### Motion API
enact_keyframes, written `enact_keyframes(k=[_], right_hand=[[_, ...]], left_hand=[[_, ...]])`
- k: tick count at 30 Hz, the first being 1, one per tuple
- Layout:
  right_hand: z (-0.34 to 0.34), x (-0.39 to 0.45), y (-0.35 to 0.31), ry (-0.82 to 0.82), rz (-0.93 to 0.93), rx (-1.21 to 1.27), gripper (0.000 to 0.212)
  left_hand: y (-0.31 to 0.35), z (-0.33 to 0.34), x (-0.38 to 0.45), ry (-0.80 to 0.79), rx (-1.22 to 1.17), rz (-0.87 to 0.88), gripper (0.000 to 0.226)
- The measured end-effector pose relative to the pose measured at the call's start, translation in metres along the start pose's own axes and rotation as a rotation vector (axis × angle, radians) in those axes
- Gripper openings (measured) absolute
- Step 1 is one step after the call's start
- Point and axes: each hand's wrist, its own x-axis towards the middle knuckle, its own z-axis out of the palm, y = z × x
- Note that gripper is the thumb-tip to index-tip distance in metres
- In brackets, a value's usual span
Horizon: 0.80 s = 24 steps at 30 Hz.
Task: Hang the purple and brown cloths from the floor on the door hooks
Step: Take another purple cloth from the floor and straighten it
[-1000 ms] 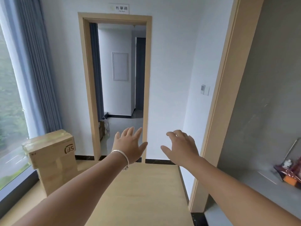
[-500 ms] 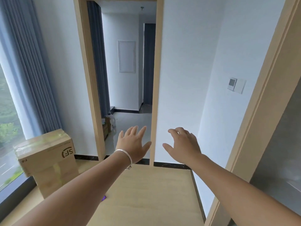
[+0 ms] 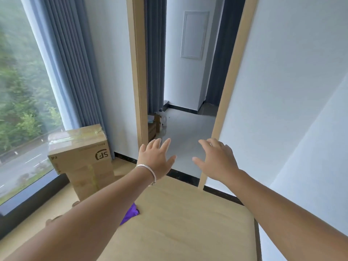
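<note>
Only a small corner of the purple cloth (image 3: 130,213) shows, a glossy violet scrap lying low down just past the left edge of the wide pale beige padded surface (image 3: 188,223) in the foreground and partly hidden behind the left forearm; the visible piece runs as a narrow wedge from lower left to upper right, its pointed tip toward the doorway, and how far the rest extends cannot be told. No brown cloth can be made out. The left hand (image 3: 156,159), with a thin silver bangle (image 3: 148,171) on its wrist, is stretched out forward over the far end of the padded surface, palm down, its fingers (image 3: 165,145) straight and spread and holding nothing. The right hand (image 3: 216,159) reaches out beside it, a little apart, also palm down, its fingers (image 3: 205,143) loosely spread, slightly bent at the tips and holding nothing. Ahead stands an open doorway with a light wooden frame (image 3: 138,81), giving onto a pale glossy tiled floor (image 3: 188,132) and a white wall with a white rectangular panel (image 3: 194,34). A white wall (image 3: 282,91) runs along the right. To the left, a brown cardboard box printed with "SF" (image 3: 79,147) sits on top of another cardboard box, just beside long grey-blue pleated curtains (image 3: 71,63) and a tall window (image 3: 22,91) that looks out on green trees and a road.
</note>
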Motion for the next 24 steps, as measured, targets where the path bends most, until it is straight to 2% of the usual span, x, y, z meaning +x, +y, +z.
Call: enact_keyframes(k=[6, 15, 19, 24], right_hand=[[0.061, 0.111, -0.022, -0.041, -0.154, -0.003, 0.064], [0.145, 0.303, -0.086, -0.147, -0.392, -0.042, 0.07], [0.18, 0.364, -0.131, -0.18, -0.515, -0.012, 0.07], [0.238, 0.409, -0.197, -0.287, -0.701, 0.029, 0.07]], left_hand=[[-0.058, 0.061, 0.075, -0.019, -0.047, -0.163, 0.065], [-0.183, 0.145, 0.204, -0.043, -0.126, -0.438, 0.065], [-0.243, 0.162, 0.22, -0.05, -0.112, -0.586, 0.066], [-0.309, 0.182, 0.195, -0.073, -0.086, -0.808, 0.066]])
